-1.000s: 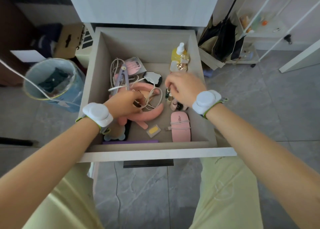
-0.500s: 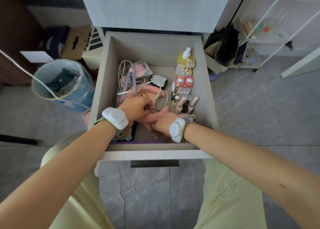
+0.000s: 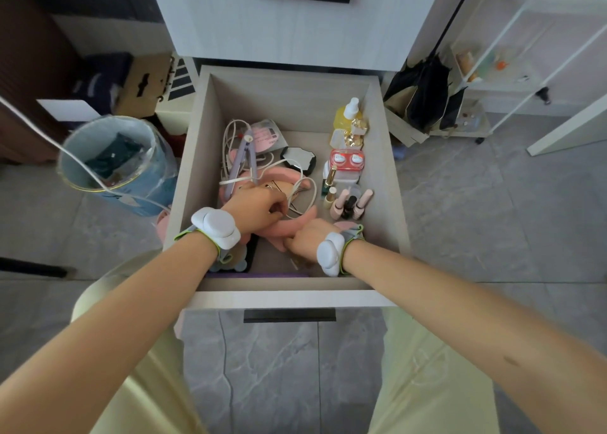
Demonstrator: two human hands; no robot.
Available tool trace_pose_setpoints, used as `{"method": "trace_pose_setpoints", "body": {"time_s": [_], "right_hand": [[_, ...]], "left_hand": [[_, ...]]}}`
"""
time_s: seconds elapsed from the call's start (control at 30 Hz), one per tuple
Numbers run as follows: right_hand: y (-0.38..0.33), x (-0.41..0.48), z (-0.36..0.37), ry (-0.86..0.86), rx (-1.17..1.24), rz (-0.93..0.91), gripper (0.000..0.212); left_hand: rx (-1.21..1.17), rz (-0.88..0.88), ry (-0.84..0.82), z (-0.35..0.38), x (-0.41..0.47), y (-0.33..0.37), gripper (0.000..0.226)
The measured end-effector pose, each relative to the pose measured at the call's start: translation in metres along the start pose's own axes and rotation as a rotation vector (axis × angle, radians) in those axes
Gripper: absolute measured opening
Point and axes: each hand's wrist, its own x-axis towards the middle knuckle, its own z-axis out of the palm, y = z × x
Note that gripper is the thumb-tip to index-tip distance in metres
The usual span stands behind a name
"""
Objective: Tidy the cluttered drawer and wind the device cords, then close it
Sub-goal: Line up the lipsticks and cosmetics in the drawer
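The wooden drawer [image 3: 289,294] stands pulled out and full of clutter. A pink curved device [image 3: 285,179] lies in its middle with a white cord [image 3: 308,193] looped over it. My left hand [image 3: 259,208] is over the device, fingers curled and pinching the cord. My right hand [image 3: 308,241] is fisted round the device's near end [image 3: 284,233]. More white cord [image 3: 230,144] and a purple hinged tool [image 3: 243,160] lie at the left. Whatever sits under my wrists is hidden.
Along the drawer's right side stand a yellow bottle [image 3: 348,118], a red lens case [image 3: 346,160] and small nail polish bottles [image 3: 349,202]. A black compact [image 3: 298,159] lies mid-drawer. A blue bin [image 3: 115,164] stands left, black bags [image 3: 423,98] right.
My right hand came back from the small bottles at the right to the drawer's front and closed on the pink device's near end. My left hand stayed on the cord.
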Motion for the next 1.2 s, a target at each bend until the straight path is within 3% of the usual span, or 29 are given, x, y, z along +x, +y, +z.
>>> {"method": "trace_pose_setpoints", "body": {"time_s": [0.17,0.27,0.4,0.57,0.73,0.83,0.97,1.2], "right_hand": [[0.002,0.009,0.007,-0.128,-0.141,-0.029,0.037],[0.002,0.0,-0.002,-0.1,-0.02,-0.004,0.034],[0.013,-0.01,0.002,0.075,0.065,-0.021,0.014],[0.042,-0.038,-0.021,0.3,0.18,0.095,0.027],[0.09,-0.054,-0.048,0.466,0.109,0.243,0.03],[0.113,-0.049,-0.049,0.434,-0.054,0.338,0.035],[0.123,-0.034,-0.043,0.307,-0.248,0.351,0.025],[0.132,-0.019,-0.037,0.193,-0.285,0.309,0.02]], "left_hand": [[0.005,0.006,-0.012,-0.001,0.001,0.0,0.016],[-0.002,-0.002,-0.021,0.0,0.002,-0.002,0.015],[-0.011,-0.015,-0.011,0.002,0.003,-0.004,0.015],[0.021,-0.008,-0.028,0.005,0.004,-0.004,0.016],[-0.009,-0.012,-0.017,0.004,0.004,-0.003,0.016],[-0.009,-0.018,-0.003,0.005,0.003,-0.003,0.016],[-0.016,-0.027,-0.006,0.004,0.003,-0.001,0.018],[-0.016,-0.008,-0.016,0.006,0.003,-0.004,0.016]]}}
